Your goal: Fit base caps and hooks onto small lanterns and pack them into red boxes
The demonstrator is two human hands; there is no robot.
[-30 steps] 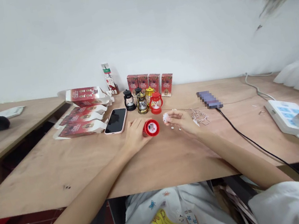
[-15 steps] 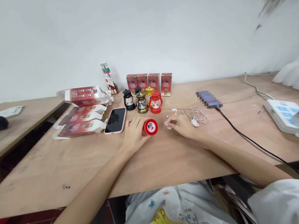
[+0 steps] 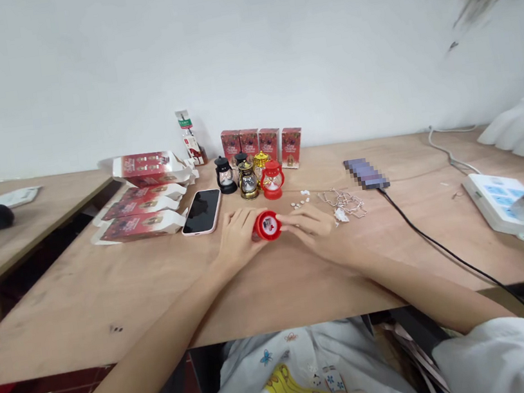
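My left hand is wrapped round a small red lantern, tipped so that its round open underside faces me. Inside the red rim shows a whitish disc with small dark and red parts. My right hand has its fingertips pinched together at the rim's right side; what they hold, if anything, is too small to make out. Small white pieces lie just beyond my right hand. Behind my hands stand several mini lanterns: black, bronze, gold and red.
Thin pale wires lie tangled right of my right hand. To the left are a phone and opened red cartons. Small red boxes line the wall. Farther right, a cable runs past a power strip.
My right hand has moved left from the small white pieces to the red lantern's underside. The lantern has shifted slightly right in my left hand.
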